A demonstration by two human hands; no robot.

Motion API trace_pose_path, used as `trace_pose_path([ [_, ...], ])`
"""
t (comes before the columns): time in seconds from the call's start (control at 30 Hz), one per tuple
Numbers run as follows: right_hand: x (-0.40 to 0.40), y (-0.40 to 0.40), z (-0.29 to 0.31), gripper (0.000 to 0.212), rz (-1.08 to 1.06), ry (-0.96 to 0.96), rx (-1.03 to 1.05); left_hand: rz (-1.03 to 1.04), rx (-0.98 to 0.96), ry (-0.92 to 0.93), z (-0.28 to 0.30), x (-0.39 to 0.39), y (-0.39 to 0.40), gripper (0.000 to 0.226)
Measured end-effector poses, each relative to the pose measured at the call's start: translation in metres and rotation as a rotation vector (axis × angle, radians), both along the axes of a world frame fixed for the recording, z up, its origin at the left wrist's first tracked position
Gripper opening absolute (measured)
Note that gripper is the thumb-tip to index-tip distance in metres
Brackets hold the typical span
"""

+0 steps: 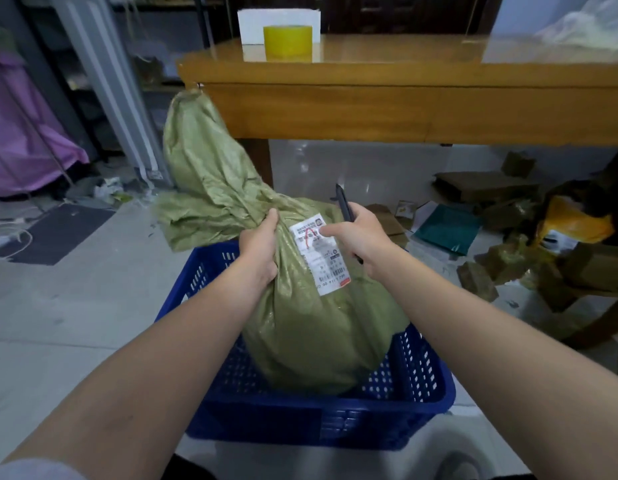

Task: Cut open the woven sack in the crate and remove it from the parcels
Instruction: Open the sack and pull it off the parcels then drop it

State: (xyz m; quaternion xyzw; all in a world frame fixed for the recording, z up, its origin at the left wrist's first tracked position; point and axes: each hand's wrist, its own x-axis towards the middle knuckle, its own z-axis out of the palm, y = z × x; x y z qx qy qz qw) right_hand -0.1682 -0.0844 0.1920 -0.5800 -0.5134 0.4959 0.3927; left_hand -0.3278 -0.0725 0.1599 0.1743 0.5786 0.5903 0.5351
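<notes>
Now the sack is steadied for the first cut, still uncut and whole.

Green woven sack point(311, 317) stands in the blue crate point(418, 393), its loose neck flopping past the crate's far rim toward the wooden table point(404, 109); left hand point(261, 251) clamps its fingers on the gathered fabric beside the shipping label point(319, 258); right hand point(359, 237) closes round a dark cutter point(344, 202), forefinger on the label; next, I'd judge, the tip must bite the weave; blade unclear, parcels hidden inside.

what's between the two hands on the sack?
Head view: the white shipping label on the green woven sack lies between the left hand and the right hand, which holds a dark cutter.
</notes>
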Motion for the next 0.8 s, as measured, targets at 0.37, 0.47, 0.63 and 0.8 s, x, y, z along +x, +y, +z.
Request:
trace_pose_path([
  [0.37,0.035,-0.011,-0.027,0.103,-0.314,-0.156,-0.016,0.019,0.102,-0.533,0.031,-0.008,-0.013,0.045],
  [0.47,0.047,-0.012,-0.033,0.11,-0.4,-0.219,-0.058,0.023,0.117,-0.577,0.033,-0.007,-0.012,0.044],
  [0.63,0.073,-0.015,-0.046,0.118,-0.559,-0.262,-0.145,0.081,0.123,-0.627,0.028,-0.013,-0.011,0.043],
  [0.8,0.087,-0.018,-0.067,0.118,-0.769,0.047,-0.35,0.147,0.154,-0.647,0.025,-0.02,-0.012,0.038],
])
